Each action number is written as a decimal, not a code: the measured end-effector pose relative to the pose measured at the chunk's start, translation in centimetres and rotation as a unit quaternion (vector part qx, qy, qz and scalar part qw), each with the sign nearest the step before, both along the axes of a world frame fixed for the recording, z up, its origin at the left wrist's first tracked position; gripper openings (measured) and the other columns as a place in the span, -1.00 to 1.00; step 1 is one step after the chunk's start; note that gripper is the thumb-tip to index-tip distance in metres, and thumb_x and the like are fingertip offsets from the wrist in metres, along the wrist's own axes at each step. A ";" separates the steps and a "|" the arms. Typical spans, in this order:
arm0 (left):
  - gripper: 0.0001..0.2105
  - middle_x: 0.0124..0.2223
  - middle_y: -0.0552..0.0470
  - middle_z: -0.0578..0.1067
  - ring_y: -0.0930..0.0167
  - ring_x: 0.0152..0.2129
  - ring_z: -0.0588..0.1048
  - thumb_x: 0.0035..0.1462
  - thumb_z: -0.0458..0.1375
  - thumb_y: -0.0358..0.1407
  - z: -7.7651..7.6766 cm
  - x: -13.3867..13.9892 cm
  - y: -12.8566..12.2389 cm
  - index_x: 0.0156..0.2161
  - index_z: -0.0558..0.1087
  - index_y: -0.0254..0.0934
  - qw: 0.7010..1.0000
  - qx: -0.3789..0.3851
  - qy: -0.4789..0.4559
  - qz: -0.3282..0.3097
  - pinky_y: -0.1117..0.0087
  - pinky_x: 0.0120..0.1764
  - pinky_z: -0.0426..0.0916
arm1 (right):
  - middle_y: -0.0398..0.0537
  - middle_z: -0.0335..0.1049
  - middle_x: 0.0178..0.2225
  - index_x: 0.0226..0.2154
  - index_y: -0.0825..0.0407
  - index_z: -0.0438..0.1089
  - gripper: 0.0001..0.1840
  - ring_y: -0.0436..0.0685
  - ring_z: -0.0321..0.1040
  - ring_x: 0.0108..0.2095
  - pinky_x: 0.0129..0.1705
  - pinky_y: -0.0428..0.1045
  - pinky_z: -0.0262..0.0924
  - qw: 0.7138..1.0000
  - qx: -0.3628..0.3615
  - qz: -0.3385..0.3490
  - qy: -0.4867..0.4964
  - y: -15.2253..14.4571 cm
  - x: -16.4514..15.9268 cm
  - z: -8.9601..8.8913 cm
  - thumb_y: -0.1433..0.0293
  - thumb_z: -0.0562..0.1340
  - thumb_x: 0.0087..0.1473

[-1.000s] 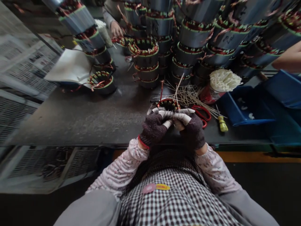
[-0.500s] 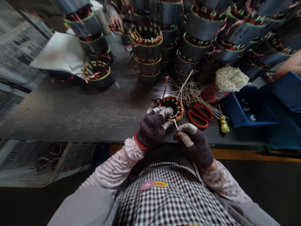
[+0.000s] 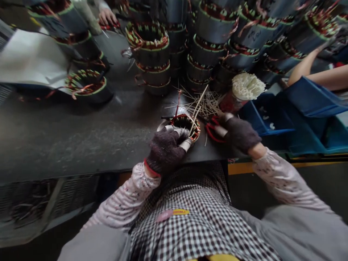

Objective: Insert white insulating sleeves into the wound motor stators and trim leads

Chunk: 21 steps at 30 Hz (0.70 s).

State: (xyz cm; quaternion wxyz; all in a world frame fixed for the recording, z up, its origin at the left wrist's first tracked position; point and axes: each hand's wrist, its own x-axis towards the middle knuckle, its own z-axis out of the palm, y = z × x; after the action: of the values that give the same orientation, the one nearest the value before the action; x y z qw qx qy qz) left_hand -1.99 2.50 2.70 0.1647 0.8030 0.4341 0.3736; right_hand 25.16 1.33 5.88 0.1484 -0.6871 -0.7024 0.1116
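A wire-wound motor stator (image 3: pixel 198 131) stands on the dark bench in front of me, its copper windings bound with pale cord round the top rim. My left hand (image 3: pixel 170 146), in a dark glove with white-taped fingers, grips its near left side, fingers reaching over the rim into the opening. Pale cord ends (image 3: pixel 199 101) and a reddish lead (image 3: pixel 178 103) stick up from the stator. Just to the right, my right hand (image 3: pixel 240 131) is closed round the red handles of a pair of scissors (image 3: pixel 210 130); the blades point toward the stator and are partly hidden.
Loose pale cords (image 3: pixel 209 103) lie behind the stator. Beside them stands a red can (image 3: pixel 231 103) packed with white sticks or tubes. Blue bins (image 3: pixel 280 128) are at right, near another person's arm (image 3: pixel 304 69). Stacked stators (image 3: pixel 152 58) line the back; another person's hand (image 3: pixel 107 17) shows there.
My right hand has left the cord at the stator's front rim and moved right onto the scissors. My left hand keeps its hold. The whole view has shifted with my head.
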 end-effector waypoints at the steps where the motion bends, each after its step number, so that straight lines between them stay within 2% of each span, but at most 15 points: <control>1: -0.86 -0.26 0.01 0.71 0.21 -0.22 0.66 0.23 0.32 -0.16 -0.1 0.2 0.1 -0.24 0.68 -0.15 1.000 -0.003 0.003 0.001 -0.04 0.22 0.47 | 0.26 0.63 -0.12 0.16 0.07 0.46 -0.55 0.39 0.60 -0.12 -0.06 0.20 0.43 0.995 -0.057 0.016 -0.085 0.1 1.0 -0.2 0.18 0.29 0.32; 3: -0.82 -0.22 0.00 0.71 0.21 -0.18 0.66 0.25 0.30 -0.16 -0.5 0.4 0.1 -0.14 0.68 -0.17 1.000 0.000 0.002 -0.005 -0.02 0.22 0.47 | 0.33 0.63 -0.13 0.18 0.10 0.45 -0.56 0.38 0.60 -0.16 -0.10 0.16 0.39 0.978 -0.107 0.052 -0.172 0.7 1.7 -0.4 0.30 0.29 0.31; 6: -0.61 0.03 -0.10 0.69 0.16 0.04 0.62 0.26 0.30 -0.15 -1.3 -0.2 -0.4 0.14 0.54 -0.23 0.999 0.044 -0.025 -0.010 0.01 0.25 0.48 | 0.37 0.63 -0.15 0.08 0.17 0.48 -0.62 0.36 0.61 -0.20 -0.16 0.09 0.31 0.978 -0.083 0.052 -0.187 1.2 1.6 -0.3 0.31 0.31 0.29; 8: -0.48 0.19 -0.19 0.62 0.09 0.21 0.55 0.25 0.32 -0.16 -1.9 -1.1 -0.9 0.26 0.40 -0.25 0.996 0.082 -0.042 0.011 -0.04 0.31 0.44 | 0.37 0.63 -0.17 0.01 0.19 0.48 -0.64 0.34 0.60 -0.22 -0.22 0.07 0.25 0.982 -0.064 0.036 -0.175 0.6 1.9 0.3 0.28 0.32 0.28; 10: -0.45 0.22 -0.22 0.58 0.03 0.25 0.52 0.25 0.34 -0.17 -2.5 -1.8 -1.2 0.28 0.35 -0.23 0.995 0.097 -0.034 0.020 -0.10 0.35 0.41 | 0.31 0.63 -0.17 -0.03 0.15 0.48 -0.68 0.31 0.59 -0.23 -0.24 0.05 0.24 0.988 -0.052 0.043 -0.141 -0.7 2.4 1.0 0.25 0.27 0.31; 12: -0.47 0.20 -0.20 0.59 -0.01 0.21 0.54 0.23 0.35 -0.17 -3.1 -2.1 -1.2 0.25 0.36 -0.20 0.995 0.093 -0.014 0.017 -0.14 0.34 0.42 | 0.23 0.63 -0.15 -0.03 0.09 0.47 -0.67 0.26 0.58 -0.25 -0.24 0.04 0.27 0.989 -0.056 0.083 -0.110 -2.2 2.6 1.9 0.19 0.23 0.33; 14: -0.50 0.16 -0.15 0.59 -0.03 0.18 0.55 0.22 0.36 -0.15 -3.6 -1.9 -1.1 0.21 0.38 -0.14 0.996 0.083 -0.010 0.025 -0.17 0.34 0.42 | 0.25 0.63 -0.10 0.05 0.10 0.45 -0.54 0.28 0.58 -0.24 -0.22 0.06 0.31 0.983 -0.057 0.115 -0.129 -3.1 2.2 3.0 0.09 0.22 0.33; 17: -0.52 0.15 -0.14 0.58 -0.03 0.18 0.54 0.25 0.34 -0.16 -4.1 -1.4 -1.0 0.22 0.36 -0.10 0.996 0.070 -0.029 0.043 -0.20 0.34 0.41 | 0.40 0.60 -0.07 0.18 0.20 0.40 -0.31 0.39 0.58 -0.22 -0.22 0.11 0.33 0.970 -0.044 0.125 -0.203 -2.8 1.5 4.0 0.00 0.29 0.25; 19: -0.51 0.17 -0.18 0.57 -0.03 0.19 0.54 0.27 0.32 -0.16 -4.4 -1.3 -1.0 0.24 0.33 -0.10 0.996 0.073 -0.032 0.040 -0.22 0.32 0.41 | 0.34 0.62 -0.16 0.08 0.17 0.47 -0.36 0.37 0.58 -0.26 -0.25 0.11 0.32 0.968 -0.072 0.140 -0.194 -2.0 1.5 4.1 -0.01 0.32 0.21; 21: -0.50 0.19 -0.18 0.56 -0.02 0.21 0.53 0.29 0.31 -0.15 -4.5 -1.4 -1.0 0.26 0.29 -0.08 0.996 0.078 -0.028 0.039 -0.23 0.33 0.41 | 0.19 0.65 -0.25 -0.05 0.08 0.53 -0.51 0.28 0.57 -0.34 -0.29 0.06 0.33 0.971 -0.146 0.160 -0.098 -1.0 2.1 3.6 0.01 0.28 0.25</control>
State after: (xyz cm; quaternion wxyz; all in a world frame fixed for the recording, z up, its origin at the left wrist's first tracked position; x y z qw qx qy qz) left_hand -3.41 1.49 -1.80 0.0993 0.7852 0.4298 0.4347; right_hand 27.26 0.30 9.51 -0.0433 -0.5876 -0.7904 0.1675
